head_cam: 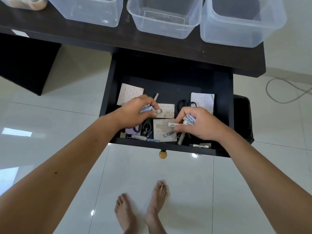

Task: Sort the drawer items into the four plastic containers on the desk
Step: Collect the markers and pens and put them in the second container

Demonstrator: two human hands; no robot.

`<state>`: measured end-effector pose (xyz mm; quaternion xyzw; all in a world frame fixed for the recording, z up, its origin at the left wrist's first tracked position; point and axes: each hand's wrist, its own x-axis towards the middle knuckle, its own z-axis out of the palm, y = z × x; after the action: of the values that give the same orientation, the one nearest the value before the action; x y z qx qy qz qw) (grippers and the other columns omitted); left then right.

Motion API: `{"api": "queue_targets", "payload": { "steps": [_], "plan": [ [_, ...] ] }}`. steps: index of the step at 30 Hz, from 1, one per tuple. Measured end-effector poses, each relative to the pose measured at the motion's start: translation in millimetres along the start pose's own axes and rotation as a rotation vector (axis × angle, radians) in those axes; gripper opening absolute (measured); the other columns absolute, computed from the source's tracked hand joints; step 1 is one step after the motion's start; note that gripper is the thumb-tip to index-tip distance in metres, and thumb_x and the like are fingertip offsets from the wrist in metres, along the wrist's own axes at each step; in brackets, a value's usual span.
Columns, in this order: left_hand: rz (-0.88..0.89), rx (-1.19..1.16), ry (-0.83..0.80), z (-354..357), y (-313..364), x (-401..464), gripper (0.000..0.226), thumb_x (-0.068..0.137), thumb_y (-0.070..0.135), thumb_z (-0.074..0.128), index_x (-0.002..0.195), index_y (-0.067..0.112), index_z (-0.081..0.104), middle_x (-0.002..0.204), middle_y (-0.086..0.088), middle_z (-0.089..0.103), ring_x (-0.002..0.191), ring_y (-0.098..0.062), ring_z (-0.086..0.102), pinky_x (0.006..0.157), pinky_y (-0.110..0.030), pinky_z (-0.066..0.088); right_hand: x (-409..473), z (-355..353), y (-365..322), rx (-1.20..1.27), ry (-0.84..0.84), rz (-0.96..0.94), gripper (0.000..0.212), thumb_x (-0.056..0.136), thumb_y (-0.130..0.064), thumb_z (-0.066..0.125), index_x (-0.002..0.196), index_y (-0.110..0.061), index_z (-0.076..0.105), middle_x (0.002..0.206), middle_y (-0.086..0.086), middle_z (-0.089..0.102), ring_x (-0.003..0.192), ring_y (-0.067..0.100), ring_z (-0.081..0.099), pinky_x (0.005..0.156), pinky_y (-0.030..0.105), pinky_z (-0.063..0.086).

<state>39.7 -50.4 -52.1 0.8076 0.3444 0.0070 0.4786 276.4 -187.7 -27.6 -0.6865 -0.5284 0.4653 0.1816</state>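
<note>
The black drawer (108,105) stands pulled out under the dark desk (94,36). Inside lie loose batteries (137,137), several pale square packets (129,93), black-handled scissors (183,103) and a dark clip (145,127). My left hand (136,112) is closed on two batteries (150,110) over the drawer's left half. My right hand (200,124) grips several white batteries (189,119) over the right half. On the desk stand clear plastic containers (164,19) (243,22) (91,10); a fourth (25,2) at the far left holds something tan.
A gold knob (163,154) sticks out of the drawer front. A black bin (243,119) stands right of the drawer. A grey cable (287,92) loops on the white tiled floor. My bare feet (141,211) stand below the drawer.
</note>
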Motion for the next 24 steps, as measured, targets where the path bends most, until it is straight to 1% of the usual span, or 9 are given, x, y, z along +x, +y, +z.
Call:
{"api": "queue_targets", "payload": {
  "steps": [4,6,9,12,15,17,20,22,24],
  "plan": [
    [-0.052,-0.049,-0.008,-1.4,1.2,-0.4,0.011,0.1,0.029,0.07,0.109,0.033,0.064,0.115,0.004,0.07,0.104,-0.025,0.07,0.09,-0.05,0.06,-8.5,-5.8,-4.5,0.138,-0.047,-0.008,0.038,0.098,-0.022,0.076,0.131,-0.041,0.072,0.083,-0.01,0.067,0.052,0.003,0.054,0.05,0.014,0.044],
    [-0.02,-0.073,-0.014,-0.6,3.2,-1.2,0.016,0.102,0.026,0.068,0.116,0.032,0.063,0.113,0.009,0.068,0.104,-0.016,0.069,0.087,-0.037,0.062,-11.7,-9.3,-6.0,0.173,-0.049,0.019,0.032,0.101,-0.018,0.073,0.126,-0.038,0.074,0.071,-0.011,0.068,0.051,0.006,0.055,0.046,0.014,0.044],
    [0.058,-0.071,-0.031,0.1,6.1,-3.1,0.03,0.106,0.025,0.061,0.132,0.04,0.059,0.117,0.016,0.063,0.109,-0.007,0.066,0.085,-0.02,0.056,-13.0,-11.7,-6.7,0.24,-0.012,0.057,0.028,0.097,-0.007,0.072,0.108,-0.032,0.073,0.071,0.006,0.073,0.053,0.017,0.058,0.046,0.025,0.045],
    [0.117,-0.039,-0.035,1.1,8.9,-3.0,0.028,0.109,0.026,0.055,0.132,0.039,0.061,0.122,0.015,0.061,0.116,-0.002,0.059,0.096,-0.019,0.05,-13.4,-13.2,-4.7,0.285,0.07,0.099,0.027,0.089,0.001,0.071,0.091,-0.026,0.066,0.067,0.01,0.071,0.054,0.023,0.059,0.056,0.04,0.048],
    [0.116,0.028,-0.079,4.5,14.5,-1.9,0.02,0.108,0.02,0.055,0.122,0.033,0.061,0.105,0.015,0.058,0.092,0.009,0.058,0.077,-0.012,0.044,-14.5,-14.2,-4.1,0.25,0.155,0.096,0.026,0.087,-0.012,0.085,0.08,-0.021,0.062,0.063,0.011,0.066,0.054,0.027,0.058,0.057,0.045,0.05],
    [0.075,0.039,-0.139,6.8,18.0,-0.3,0.019,0.103,0.012,0.059,0.11,0.03,0.063,0.094,0.013,0.059,0.076,0.006,0.059,0.068,-0.013,0.047,-14.0,-11.5,-3.2,0.128,0.2,0.115,0.024,0.083,-0.018,0.089,0.08,-0.021,0.066,0.068,0.016,0.07,0.051,0.03,0.06,0.056,0.036,0.054],
    [0.039,0.107,-0.205,10.5,20.6,4.3,0.026,0.093,0.009,0.064,0.087,0.034,0.059,0.098,0.009,0.067,0.094,-0.011,0.066,0.087,-0.036,0.056,-9.2,-2.0,4.3,-0.135,0.197,0.192,0.022,0.078,-0.03,0.093,0.084,-0.03,0.072,0.089,0.004,0.074,0.059,0.02,0.068,0.054,0.028,0.056],
    [0.034,0.123,-0.232,13.6,21.8,6.9,0.027,0.091,0.009,0.066,0.084,0.034,0.058,0.096,0.011,0.066,0.091,-0.013,0.065,0.084,-0.032,0.053,-6.1,2.9,8.9,-0.26,0.164,0.249,0.028,0.073,-0.038,0.096,0.083,-0.036,0.069,0.106,-0.001,0.069,0.078,0.017,0.071,0.057,0.024,0.052],
    [0.039,0.101,-0.247,18.5,23.9,8.5,0.024,0.092,0.011,0.071,0.085,0.031,0.059,0.091,0.015,0.065,0.082,0.0,0.061,0.076,-0.016,0.045,-3.6,4.3,11.4,-0.299,0.139,0.261,0.031,0.072,-0.042,0.096,0.079,-0.038,0.066,0.109,-0.001,0.067,0.088,0.017,0.068,0.063,0.024,0.05]
  ]
}}
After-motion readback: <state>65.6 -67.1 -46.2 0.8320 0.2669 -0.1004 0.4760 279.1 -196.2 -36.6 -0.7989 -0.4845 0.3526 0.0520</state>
